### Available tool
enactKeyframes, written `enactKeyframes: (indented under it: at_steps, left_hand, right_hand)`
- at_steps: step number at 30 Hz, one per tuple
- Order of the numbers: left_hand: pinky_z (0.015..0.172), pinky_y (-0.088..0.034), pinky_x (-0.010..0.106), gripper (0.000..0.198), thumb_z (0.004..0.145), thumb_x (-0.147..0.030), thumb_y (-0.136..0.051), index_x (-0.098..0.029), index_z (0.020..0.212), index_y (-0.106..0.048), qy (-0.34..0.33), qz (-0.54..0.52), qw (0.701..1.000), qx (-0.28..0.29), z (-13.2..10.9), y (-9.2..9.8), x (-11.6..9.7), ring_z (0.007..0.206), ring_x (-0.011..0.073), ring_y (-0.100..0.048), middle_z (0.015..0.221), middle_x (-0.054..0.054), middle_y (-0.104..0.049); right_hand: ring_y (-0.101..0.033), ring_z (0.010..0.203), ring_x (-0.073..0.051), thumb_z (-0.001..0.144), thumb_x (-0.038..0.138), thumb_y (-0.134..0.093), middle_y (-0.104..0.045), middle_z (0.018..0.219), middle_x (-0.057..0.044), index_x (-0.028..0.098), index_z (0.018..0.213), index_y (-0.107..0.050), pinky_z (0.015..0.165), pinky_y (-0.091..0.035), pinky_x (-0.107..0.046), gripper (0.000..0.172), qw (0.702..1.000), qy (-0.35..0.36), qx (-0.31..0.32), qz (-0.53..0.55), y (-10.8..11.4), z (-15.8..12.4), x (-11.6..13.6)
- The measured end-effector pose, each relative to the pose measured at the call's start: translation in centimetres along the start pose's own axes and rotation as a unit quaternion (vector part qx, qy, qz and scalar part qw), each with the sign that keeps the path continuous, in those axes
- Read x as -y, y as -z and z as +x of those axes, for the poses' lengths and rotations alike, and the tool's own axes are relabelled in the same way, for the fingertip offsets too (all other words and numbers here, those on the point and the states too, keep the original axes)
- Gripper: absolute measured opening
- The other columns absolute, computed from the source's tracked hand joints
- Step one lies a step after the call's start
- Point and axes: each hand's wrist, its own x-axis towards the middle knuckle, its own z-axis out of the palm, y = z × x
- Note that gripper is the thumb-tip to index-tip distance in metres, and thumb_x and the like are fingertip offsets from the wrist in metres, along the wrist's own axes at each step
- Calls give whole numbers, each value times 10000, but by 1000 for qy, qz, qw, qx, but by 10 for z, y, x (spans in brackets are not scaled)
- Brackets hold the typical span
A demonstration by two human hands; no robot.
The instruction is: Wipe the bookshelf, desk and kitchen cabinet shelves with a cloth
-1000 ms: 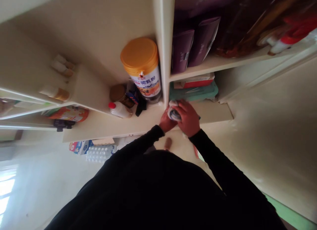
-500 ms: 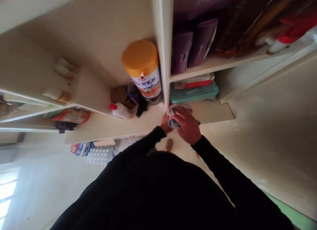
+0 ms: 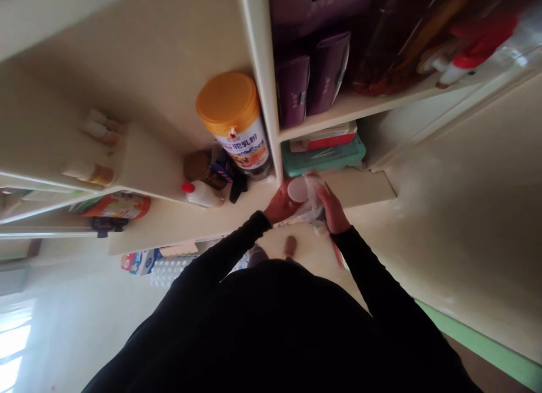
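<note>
In front of the shelf's edge, my left hand (image 3: pixel 279 205) is closed around a small container with a round whitish lid (image 3: pixel 297 190). The lid faces up towards me; most of the container's body is hidden. To its right, my right hand (image 3: pixel 334 209) is closed on a pale, crumpled cloth (image 3: pixel 314 194), slightly blurred by motion. The cloth lies against the container's right side and hangs below it. Just behind both hands sits a teal case (image 3: pixel 324 160) on the lower shelf.
A large can with an orange lid (image 3: pixel 228 102) stands on the left shelf, near a white bottle with a red cap (image 3: pixel 205 193). Purple boxes (image 3: pixel 292 91) and a big jar of dark liquid (image 3: pixel 389 48) fill the upper right shelf. An upright divider (image 3: pixel 262 60) separates the sides.
My right hand has moved off the container's top to its right side with the cloth, so the pale lid now shows. My left hand still holds the container. The view has shifted slightly.
</note>
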Motion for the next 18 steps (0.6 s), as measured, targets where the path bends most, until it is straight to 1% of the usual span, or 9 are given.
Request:
enactKeyframes:
  at_steps: [2,5,7,8,10,12,15,17,18]
  left_hand:
    - [1160,-583,578,807,888,-518,-864,-169,1512,-489,-13,-4,1000,19,3,5,-1,1352,383,-689,1442,220,-663]
    - [1189,-561,594,923,831,-567,-917,-181,1542,-474,-20,3,999,29,3,8,-4,1415,406,-647,1508,234,-623]
    - [1203,-552,589,959,837,-568,-914,-184,1578,-442,-11,15,1000,22,0,5,-5,1449,405,-623,1554,241,-591]
    - [1206,-550,584,949,853,-555,-902,-183,1588,-430,0,22,1000,14,-3,2,-5,1456,402,-618,1564,241,-582]
    - [1218,-537,580,910,888,-503,-870,-170,1598,-409,25,33,999,-13,-9,-6,-5,1465,399,-609,1576,245,-571]
    - [1243,-508,584,885,917,-450,-830,-154,1618,-377,49,36,997,-47,-16,-16,-6,1486,401,-587,1592,256,-552]
    - [1243,-500,581,851,966,-449,-766,-170,1653,-348,91,31,991,-89,-26,-30,-10,1477,393,-586,1577,250,-555]
    - [1250,-484,601,880,971,-437,-758,-169,1684,-316,111,36,988,-104,-33,-35,-13,1490,407,-562,1579,261,-535]
    - [1264,-465,621,938,948,-415,-781,-154,1701,-286,110,40,988,-105,-37,-36,-14,1516,425,-527,1595,278,-506]
  right_hand:
    - [-710,1343,-284,1009,706,-531,-801,1310,-92,248,1310,-765,1221,-545,-487,596,998,-27,12,47,-9,19,-6]
    - [-753,1241,-286,949,754,-575,-829,1125,-52,271,1114,-798,1181,-573,-473,557,996,-51,37,57,-11,44,-16]
    - [-755,1211,-291,939,750,-565,-827,1092,-68,241,1065,-788,1141,-589,-474,570,996,-56,12,61,-14,47,-20]
    - [-747,1219,-295,946,740,-550,-825,1113,-90,219,1070,-781,1137,-585,-477,583,997,-52,-20,61,-18,43,-22]
    - [-719,1262,-300,984,708,-499,-804,1216,-145,177,1141,-764,1163,-559,-494,615,991,-38,-112,61,-32,25,-23]
    - [-680,1341,-300,1020,658,-475,-747,1369,-176,156,1290,-721,1218,-511,-517,621,979,-15,-190,66,-51,0,-21]
    - [-562,1511,-307,1042,608,-520,-614,1578,-167,194,1511,-599,1316,-400,-534,631,968,18,-242,59,-78,-36,-16]
    - [-509,1560,-316,1043,613,-532,-568,1631,-154,228,1560,-556,1340,-361,-533,646,963,19,-262,52,-84,-45,-13]
    - [-518,1549,-322,1043,623,-518,-579,1617,-158,226,1547,-569,1329,-376,-534,644,961,12,-269,55,-82,-43,-13]
